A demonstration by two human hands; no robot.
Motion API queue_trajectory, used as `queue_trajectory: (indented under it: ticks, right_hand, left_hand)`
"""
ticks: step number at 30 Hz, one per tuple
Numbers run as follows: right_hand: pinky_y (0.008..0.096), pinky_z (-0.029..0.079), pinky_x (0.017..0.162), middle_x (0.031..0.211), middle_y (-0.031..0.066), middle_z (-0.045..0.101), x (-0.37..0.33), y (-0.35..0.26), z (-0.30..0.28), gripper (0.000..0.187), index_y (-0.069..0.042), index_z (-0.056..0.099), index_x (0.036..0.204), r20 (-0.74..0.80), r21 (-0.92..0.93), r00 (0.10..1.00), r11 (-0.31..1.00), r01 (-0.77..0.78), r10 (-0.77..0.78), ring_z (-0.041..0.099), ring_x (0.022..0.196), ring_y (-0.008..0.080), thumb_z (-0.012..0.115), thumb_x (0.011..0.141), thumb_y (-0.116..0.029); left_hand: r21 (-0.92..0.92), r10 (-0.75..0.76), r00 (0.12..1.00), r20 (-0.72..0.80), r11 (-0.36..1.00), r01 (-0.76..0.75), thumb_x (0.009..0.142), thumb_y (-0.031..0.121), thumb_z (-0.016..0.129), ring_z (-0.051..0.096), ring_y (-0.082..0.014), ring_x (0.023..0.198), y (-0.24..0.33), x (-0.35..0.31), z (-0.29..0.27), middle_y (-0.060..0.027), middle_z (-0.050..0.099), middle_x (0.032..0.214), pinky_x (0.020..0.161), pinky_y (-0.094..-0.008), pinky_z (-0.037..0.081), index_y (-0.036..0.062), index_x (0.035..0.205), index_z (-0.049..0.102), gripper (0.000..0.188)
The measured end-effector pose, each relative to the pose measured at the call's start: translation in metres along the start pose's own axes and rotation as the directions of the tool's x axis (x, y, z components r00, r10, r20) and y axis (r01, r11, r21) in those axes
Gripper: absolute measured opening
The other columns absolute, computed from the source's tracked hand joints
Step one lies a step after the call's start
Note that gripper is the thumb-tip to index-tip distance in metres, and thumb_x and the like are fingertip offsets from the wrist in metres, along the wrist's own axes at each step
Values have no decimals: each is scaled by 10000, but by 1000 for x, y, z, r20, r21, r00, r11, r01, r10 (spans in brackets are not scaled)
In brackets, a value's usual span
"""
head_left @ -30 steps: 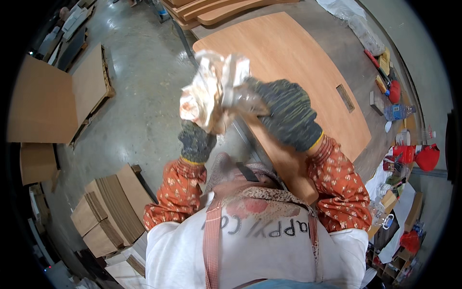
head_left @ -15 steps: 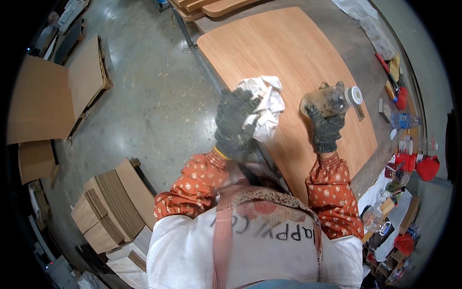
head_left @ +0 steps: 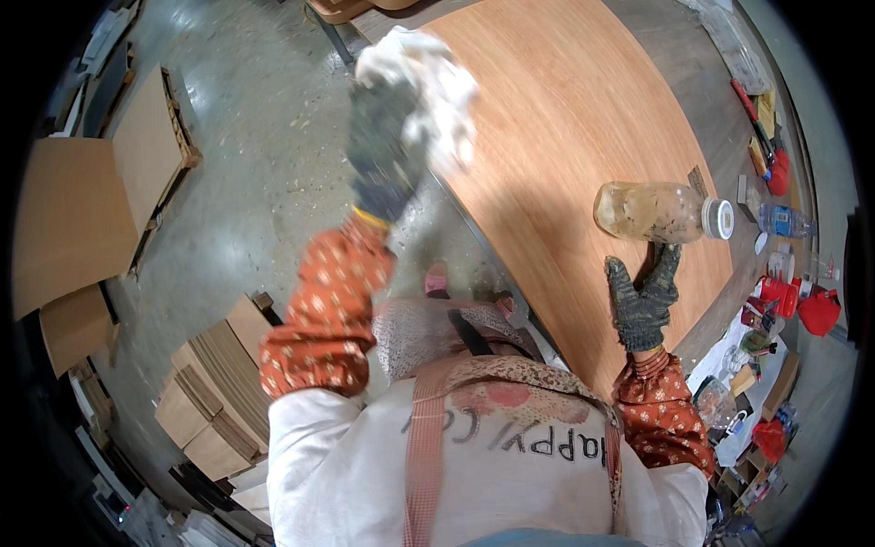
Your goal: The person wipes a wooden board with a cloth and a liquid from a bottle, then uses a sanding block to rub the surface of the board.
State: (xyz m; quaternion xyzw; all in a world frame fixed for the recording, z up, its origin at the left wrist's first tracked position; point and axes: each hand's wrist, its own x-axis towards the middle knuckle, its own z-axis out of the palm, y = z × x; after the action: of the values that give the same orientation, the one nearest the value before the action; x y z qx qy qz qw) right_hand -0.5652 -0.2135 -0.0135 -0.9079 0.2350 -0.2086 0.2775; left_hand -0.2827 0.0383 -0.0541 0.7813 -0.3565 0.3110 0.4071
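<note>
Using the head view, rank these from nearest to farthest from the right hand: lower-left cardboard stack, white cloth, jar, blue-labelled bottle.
From the right hand:
1. Jar, just above it, lying sideways.
2. Blue-labelled bottle, upper right.
3. White cloth, upper left, in the left hand.
4. Cardboard stack, far lower left.

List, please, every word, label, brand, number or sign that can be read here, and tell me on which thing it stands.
White shirt: large dark lettering across the chest, partly covered by a pink strap; I leave its wording uncopied.
Blue label on the clear plastic bottle: too small to read.
White lid of the clear jar: any marking is too small to read.
</note>
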Motion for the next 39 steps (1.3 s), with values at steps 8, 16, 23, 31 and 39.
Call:
queue_trajectory:
  ticks: [8, 16, 23, 31, 39]
  right_hand:
    - [369, 426, 1005, 1336, 242, 521, 7, -6, 1, 818, 53, 266, 1447, 10, 4, 1000, 1000, 7, -7, 534, 1230, 306, 741, 811, -145]
    - [428, 333, 1091, 1441, 220, 410, -5, 17, -23, 785, 9, 298, 1459, 225, -152, 953, 958, 242, -205, 407, 1323, 376, 696, 849, -282]
    - [465, 317, 1096, 1407, 198, 455, -14, 39, -47, 692, -28, 393, 1422, 241, -291, 897, 855, 430, -370, 410, 1305, 388, 662, 865, -338]
    - [451, 388, 1039, 1326, 181, 530, -12, 34, -33, 604, -72, 466, 1376, 154, -122, 870, 865, 487, -469, 480, 1245, 354, 646, 871, -351]
    - [432, 413, 1024, 1303, 174, 558, -11, 38, -30, 595, -73, 485, 1368, 86, -167, 858, 841, 514, -507, 517, 1220, 346, 666, 870, -346]
  left_hand:
    - [-106, 48, 813, 580, 994, 17, 736, 323, 653, 528, -335, 1063, 155, -75, -8, -101, 603, 1095, 911, -501, 409, 78, 1071, 654, 415]
    - [-24, 31, 981, 194, 999, -26, 897, 230, 573, 508, -333, 1255, 6, 0, -11, -143, 614, 1265, 1134, -457, 284, 55, 1244, 615, 392]
    - [50, -57, 994, 95, 997, 53, 904, 221, 564, 454, -357, 1309, 95, -71, -3, -174, 569, 1317, 1146, -467, 259, 34, 1262, 593, 405]
    - [-6, -29, 881, 472, 999, 36, 886, 288, 593, 443, -378, 1290, 318, -184, -24, -140, 487, 1379, 1090, -541, 336, 97, 1311, 547, 468]
    - [-178, -58, 960, 273, 978, 110, 901, 111, 559, 404, -315, 1358, 179, -125, -26, -194, 547, 1340, 1130, -426, 309, 17, 1304, 557, 414]
